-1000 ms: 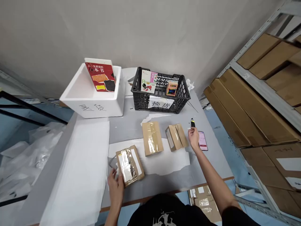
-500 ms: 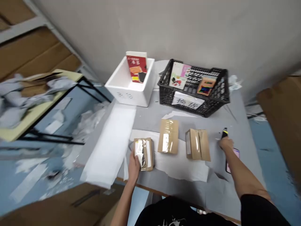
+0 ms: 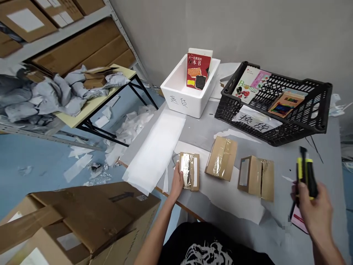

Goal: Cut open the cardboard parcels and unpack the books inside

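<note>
While steadying the taped cardboard parcel [image 3: 189, 171] at lower centre: left hand [image 3: 177, 186] pressed against its side, grip unclear; right hand [image 3: 314, 209] raised at lower right, fingers closed around a utility knife [image 3: 311, 176].

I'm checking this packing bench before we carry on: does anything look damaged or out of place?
The right-hand cardboard carton looks opened, with its tape apparently split along the middle seam. Torn white scraps also litter the blue floor left of the table.
</note>
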Motion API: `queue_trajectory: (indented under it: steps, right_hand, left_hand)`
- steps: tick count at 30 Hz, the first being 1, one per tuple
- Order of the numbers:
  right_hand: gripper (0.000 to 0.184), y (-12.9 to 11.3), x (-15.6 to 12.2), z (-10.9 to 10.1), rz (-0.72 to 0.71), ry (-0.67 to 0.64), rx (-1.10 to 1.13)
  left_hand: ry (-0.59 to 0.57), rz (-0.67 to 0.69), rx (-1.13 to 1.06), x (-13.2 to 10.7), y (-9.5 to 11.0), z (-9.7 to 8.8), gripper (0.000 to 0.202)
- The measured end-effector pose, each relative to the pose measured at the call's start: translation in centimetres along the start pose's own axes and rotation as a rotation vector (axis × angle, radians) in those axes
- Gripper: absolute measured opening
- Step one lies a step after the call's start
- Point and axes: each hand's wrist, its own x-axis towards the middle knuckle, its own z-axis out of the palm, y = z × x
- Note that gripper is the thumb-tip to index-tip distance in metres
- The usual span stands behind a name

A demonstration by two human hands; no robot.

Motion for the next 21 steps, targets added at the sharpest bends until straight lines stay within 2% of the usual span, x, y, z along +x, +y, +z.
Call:
queue_trajectory:
  steps: [2, 4, 6, 8, 10, 13, 16, 21]
  right_hand:
    - [0.048, -5.5, -4.6, 0.7, -0.061, -0.225, 0.195]
    - [0.044, -10.5, -8.5, 3.3, -0.1, -0.453, 0.308]
    - [0.038, -14.2, -11.2, 6.9, -0.142, -0.572, 0.311]
    - [0.037, -16.6, -13.0, 10.6, -0.178, -0.606, 0.262]
    - [0.04, -17.8, -14.2, 13.5, -0.21, -0.615, 0.232]
    - [0.047, -18.6, -15.4, 16.2, -0.241, -0.608, 0.16]
    - [0.049, -18.8, -16.1, 17.5, -0.267, -0.611, 0.024]
    - [0.051, -19.0, -16.9, 18.3, -0.311, -0.576, -0.11]
  left_hand:
    - [-0.023, -0.007, -0.029, 0.1, -0.4, -0.1, 0.071]
    - [-0.047, -0.017, -0.061, 0.3, -0.7, -0.1, 0.071]
    - [-0.065, -0.036, -0.091, 0.4, -1.1, -0.2, 0.071]
    - [-0.069, -0.049, -0.114, 0.5, -1.4, -0.1, 0.071]
    - [-0.065, -0.051, -0.143, 0.5, -1.5, 0.0, 0.071]
    - [-0.043, -0.048, -0.173, 0.4, -1.4, 0.5, 0.07]
    - [-0.038, -0.062, -0.163, 0.2, -1.0, 1.0, 0.069]
    - [-0.091, -0.085, -0.094, 0.0, -0.2, 1.0, 0.064]
